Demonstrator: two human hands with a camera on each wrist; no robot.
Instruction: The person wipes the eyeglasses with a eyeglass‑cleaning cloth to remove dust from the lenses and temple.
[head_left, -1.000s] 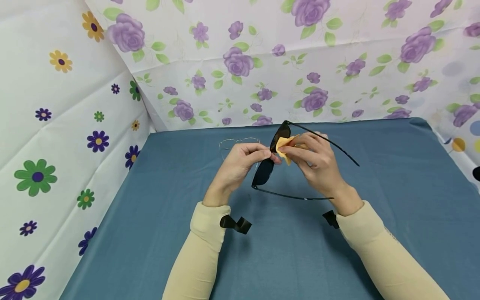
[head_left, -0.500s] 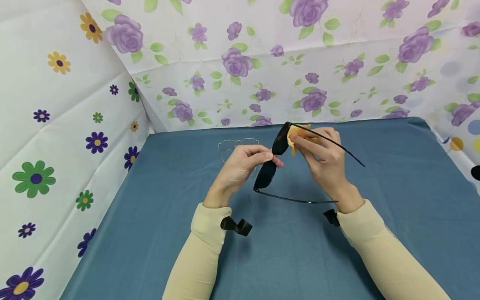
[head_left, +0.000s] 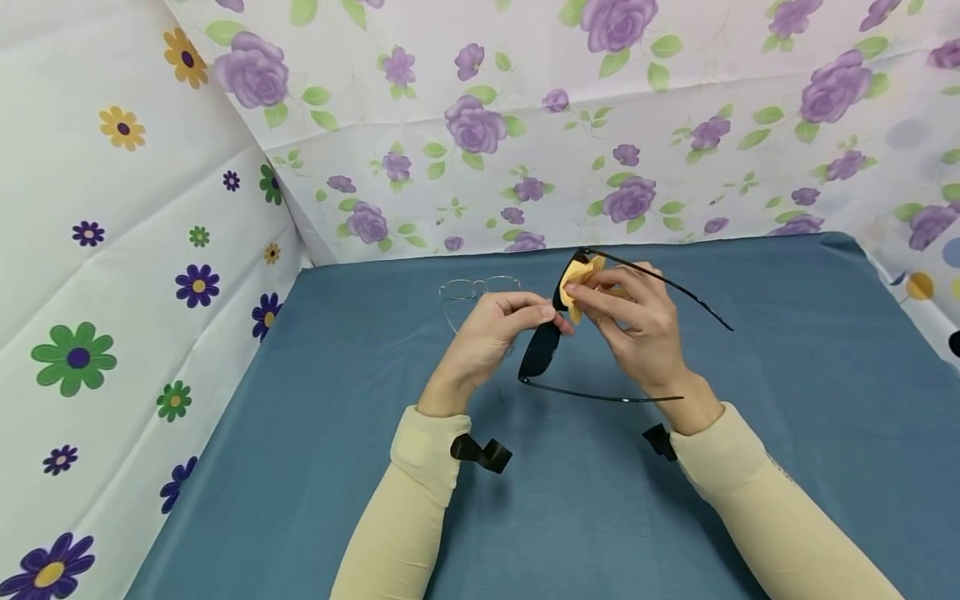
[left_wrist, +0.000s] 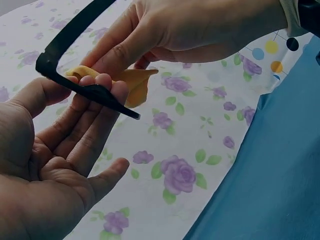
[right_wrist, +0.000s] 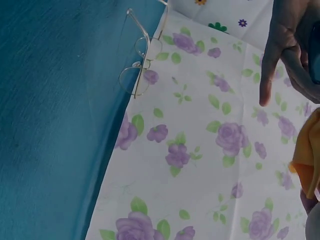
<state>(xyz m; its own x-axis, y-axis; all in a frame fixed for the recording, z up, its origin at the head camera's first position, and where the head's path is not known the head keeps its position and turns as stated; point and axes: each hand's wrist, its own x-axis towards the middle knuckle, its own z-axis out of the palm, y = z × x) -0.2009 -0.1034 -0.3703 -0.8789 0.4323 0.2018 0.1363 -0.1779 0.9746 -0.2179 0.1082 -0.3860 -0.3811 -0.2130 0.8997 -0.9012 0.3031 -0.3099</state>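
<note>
My left hand (head_left: 491,342) pinches black sunglasses (head_left: 540,354) at the bridge between thumb and fingers, above the table. Their lenses stand nearly upright, one above the other, and both unfolded temples point right. With the thumb and fingers of my right hand (head_left: 637,321) I hold a yellow-orange cloth (head_left: 576,279) against the upper lens, covering most of it. In the left wrist view the cloth (left_wrist: 137,85) shows behind the sunglasses frame (left_wrist: 75,32). The right wrist view catches the cloth (right_wrist: 306,155) at its right edge, below my left hand (right_wrist: 285,45).
Thin wire-rimmed eyeglasses (head_left: 459,289) lie on the blue-covered table (head_left: 322,408) behind my left hand, partly hidden by it. A flower-patterned sheet (head_left: 420,108) hangs along the far edge, and another (head_left: 135,275) at the left.
The cloth shifted right and up off the lens half a second ago, then came back left onto it. The sunglasses and left hand have moved slightly right.
</note>
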